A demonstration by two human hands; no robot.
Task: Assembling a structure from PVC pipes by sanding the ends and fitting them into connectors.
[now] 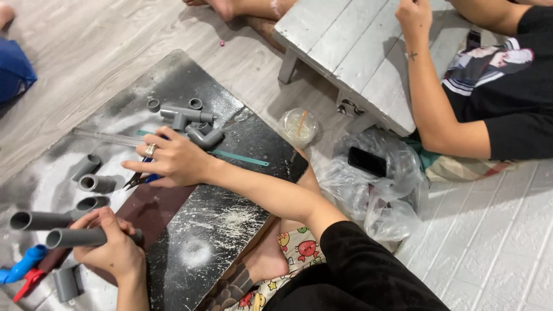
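From the head camera, the left hand is closed around a grey pipe that lies roughly level and points left, its open end showing; a second grey pipe lies just above it, its own open end also to the left. The right hand, a ring on one finger, rests on a dark dusty board with its fingers curled about blue-handled pliers, whose dark tips poke out to the left beneath the fingers. Just beyond that hand sits a cluster of grey pipe fittings, elbows and short rings together, touching one another. Left of the hand lie loose grey couplings, near but apart from the held pipe. A thin green strip and a clear ruler lie across the board behind the hand. At the lower left edge are a blue and red tool and a short grey sleeve. Off the board, a clear plastic cup with a straw stands on the floor beside a crumpled clear plastic bag, on which a black phone rests. A low whitewashed wooden table stands at upper right, with another person's hand on it.
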